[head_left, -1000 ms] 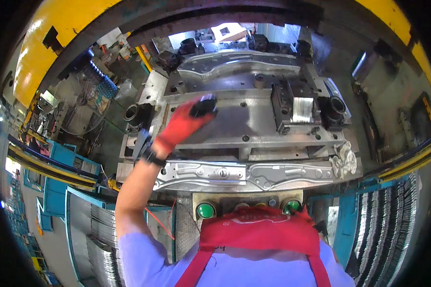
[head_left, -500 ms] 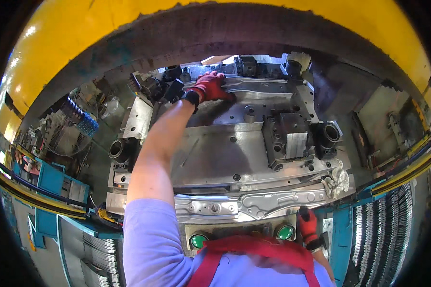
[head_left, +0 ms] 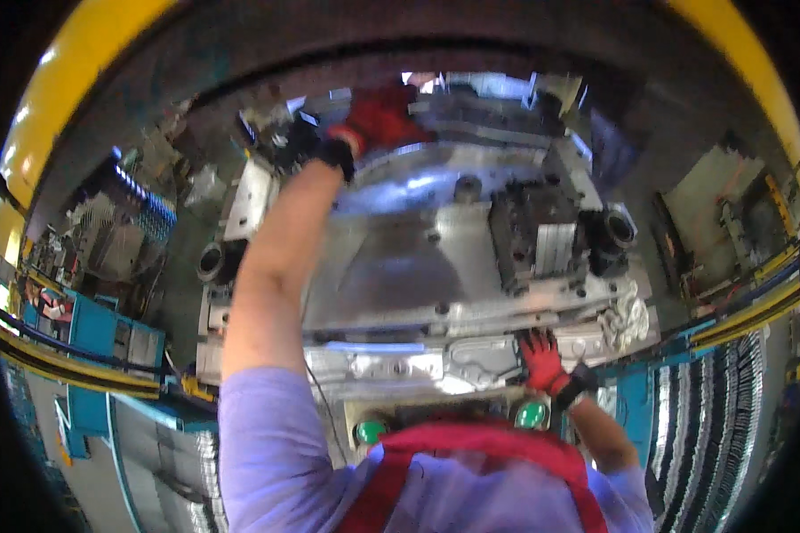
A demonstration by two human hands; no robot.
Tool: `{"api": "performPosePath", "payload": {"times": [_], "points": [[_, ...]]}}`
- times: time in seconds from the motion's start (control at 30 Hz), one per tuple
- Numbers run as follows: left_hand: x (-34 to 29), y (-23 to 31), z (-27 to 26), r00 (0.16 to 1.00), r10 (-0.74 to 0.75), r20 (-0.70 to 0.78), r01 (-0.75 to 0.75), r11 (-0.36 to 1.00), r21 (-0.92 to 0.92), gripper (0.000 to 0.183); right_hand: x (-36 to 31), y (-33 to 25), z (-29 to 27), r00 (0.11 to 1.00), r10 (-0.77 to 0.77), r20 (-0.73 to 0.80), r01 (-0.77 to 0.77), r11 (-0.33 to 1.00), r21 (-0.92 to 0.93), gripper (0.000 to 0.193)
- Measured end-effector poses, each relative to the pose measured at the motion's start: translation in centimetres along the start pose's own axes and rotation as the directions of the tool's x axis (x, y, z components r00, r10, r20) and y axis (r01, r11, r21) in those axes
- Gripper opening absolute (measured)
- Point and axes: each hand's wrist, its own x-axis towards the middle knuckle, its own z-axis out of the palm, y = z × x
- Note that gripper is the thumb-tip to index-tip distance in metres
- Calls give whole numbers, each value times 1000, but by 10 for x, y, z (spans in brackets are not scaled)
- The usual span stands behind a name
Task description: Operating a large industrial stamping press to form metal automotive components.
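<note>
My left hand (head_left: pixel 384 117), in a red glove, reaches far in over the press die (head_left: pixel 391 266), at the left end of a long stamped metal strip (head_left: pixel 493 126). Motion blurs its fingers, so their grip does not show. Close to me, my right hand (head_left: pixel 544 362), gloved in red with dark fingertips, rests with fingers spread on a formed sheet-metal panel (head_left: pixel 478 357). This silvery panel lies along the die's front edge.
Overhead hangs the dark press ram (head_left: pixel 400 62). A dark block (head_left: pixel 542 235) and round guide bushings (head_left: pixel 615 229) stand up from the die. A crumpled white cloth (head_left: pixel 627 322) lies front right. Green buttons (head_left: pixel 532 415) sit before me; stacked metal parts (head_left: pixel 711 426) fill the right side.
My right hand has come up and forward from beside the green button onto the front panel. My left hand has moved slightly farther away, and the view has shifted forward under the ram.
</note>
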Motion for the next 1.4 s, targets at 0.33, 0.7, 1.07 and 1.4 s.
{"api": "performPosePath", "payload": {"times": [0.33, 0.7, 1.07, 1.4], "points": [[-208, 50, -80, 997, 25, -78, -27, 1000, -15, 92, 6, 12, -4, 997, -57, 43, 52, 992, 115, 115], [-390, 87, -49, 897, -250, 364, 270, 963, -3, 98, -7, 13, -7, 994, -55, 92, 58, 998, -24, 114], [-403, 89, -25, 819, -381, 429, 313, 923, 223, 95, -93, 17, -105, 997, 54, -46, -42, 969, 242, 111], [-422, 94, -1, 812, -496, 308, 456, 868, 195, 102, -11, -29, -280, 896, -6, -445, 83, 985, 153, 110]]}}
